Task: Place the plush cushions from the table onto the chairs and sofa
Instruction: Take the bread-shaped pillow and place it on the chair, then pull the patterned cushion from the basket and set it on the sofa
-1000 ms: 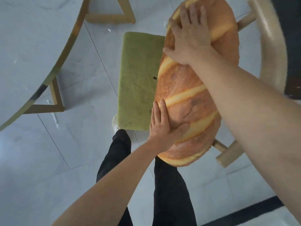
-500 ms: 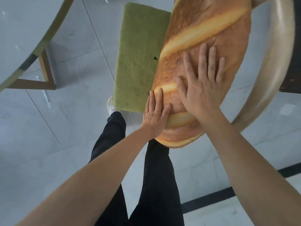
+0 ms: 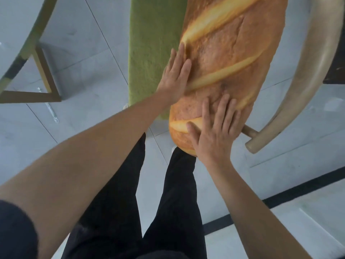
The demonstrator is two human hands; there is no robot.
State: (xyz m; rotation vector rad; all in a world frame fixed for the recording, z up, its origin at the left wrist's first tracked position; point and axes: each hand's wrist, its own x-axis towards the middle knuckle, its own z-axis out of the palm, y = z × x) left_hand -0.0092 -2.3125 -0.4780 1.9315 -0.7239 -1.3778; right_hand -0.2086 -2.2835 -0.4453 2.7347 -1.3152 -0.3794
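Head view: both palms flat on the bread cushion on the chair

Compared with half a second ago, the right hand (image 3: 214, 131) has slid down the bread cushion (image 3: 229, 53) to its end at the chair's front edge, while the left hand (image 3: 174, 79) has moved up along the cushion's side, next to the chair's green seat pad (image 3: 153, 43). The cushion lies lengthwise on the chair (image 3: 308, 71), covering the part of the seat pad beside the curved wooden armrest, with its rounded end sticking out past the chair's front. Neither hand grips: both lie released, fingers straight and palms pressed on the fabric. Both forearms reach forward from the bottom of the frame above black trousers (image 3: 168, 202). The table (image 3: 15, 19) stands well apart from the chair.
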